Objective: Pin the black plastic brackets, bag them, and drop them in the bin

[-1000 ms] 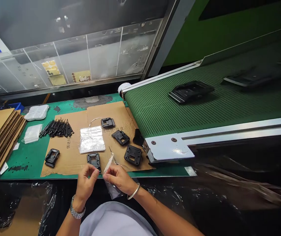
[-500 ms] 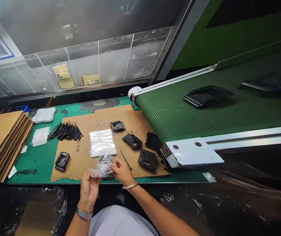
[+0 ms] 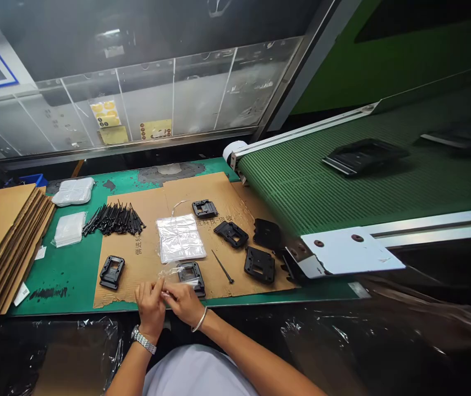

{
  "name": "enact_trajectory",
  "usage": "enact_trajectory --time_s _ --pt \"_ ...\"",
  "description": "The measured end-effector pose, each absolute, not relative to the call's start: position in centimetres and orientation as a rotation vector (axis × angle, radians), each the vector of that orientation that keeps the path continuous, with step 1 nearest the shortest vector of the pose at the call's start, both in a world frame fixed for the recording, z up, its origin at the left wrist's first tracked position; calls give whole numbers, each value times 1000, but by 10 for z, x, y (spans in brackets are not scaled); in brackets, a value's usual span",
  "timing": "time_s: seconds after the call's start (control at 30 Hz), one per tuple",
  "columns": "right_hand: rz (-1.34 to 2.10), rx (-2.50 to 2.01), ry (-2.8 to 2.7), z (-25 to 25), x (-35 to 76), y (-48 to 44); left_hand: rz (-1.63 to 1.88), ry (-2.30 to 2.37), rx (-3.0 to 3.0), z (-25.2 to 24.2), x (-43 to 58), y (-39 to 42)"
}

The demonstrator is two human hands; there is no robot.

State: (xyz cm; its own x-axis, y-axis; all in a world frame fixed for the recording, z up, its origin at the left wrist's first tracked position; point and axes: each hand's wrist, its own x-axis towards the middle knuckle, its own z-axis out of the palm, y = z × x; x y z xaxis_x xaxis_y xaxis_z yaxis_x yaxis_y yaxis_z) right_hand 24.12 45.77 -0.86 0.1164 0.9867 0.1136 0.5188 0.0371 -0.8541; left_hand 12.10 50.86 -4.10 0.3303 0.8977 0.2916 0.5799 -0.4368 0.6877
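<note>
Green bench (image 3: 74,267) ahead: at its near edge your left hand (image 3: 150,307) and right hand (image 3: 187,304) angle inward, backs up, fingers pinched on a clear bag (image 3: 171,273)

Left hand (image 3: 151,308) and right hand (image 3: 187,304): together at the near edge of the counter (image 3: 74,269), both curled in a pinch. Left forearm (image 3: 126,369), right forearm (image 3: 252,352): bare, slanting inward, the right more outstretched.
</note>
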Motion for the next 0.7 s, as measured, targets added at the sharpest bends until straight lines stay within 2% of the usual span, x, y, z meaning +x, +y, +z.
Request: enact_trajectory --time_s 0.07,0.17,0.23,0.37,0.53,0.6,0.7 --pt "604 -1621 -1501 -15 244 452 873 1258 2194 -48 113 522" --pt "316 -1889 -1107 -37 262 441 924 1527 2119 -57 103 545" --pt "320 -2014 -821 -53 277 434 893 1652 2124 -61 98 553" --pt "851 -1822 -498 -72 293 427 730 1606 2209 -67 99 550" --pt "1223 -1552 -365 -50 288 417 493 1544 2262 -72 110 538" --pt "1399 -1279 -258 -33 284 409 420 1523 2267 -73 114 536" --pt "1656 -589 14 -10 278 399 355 1507 2255 -74 118 535"
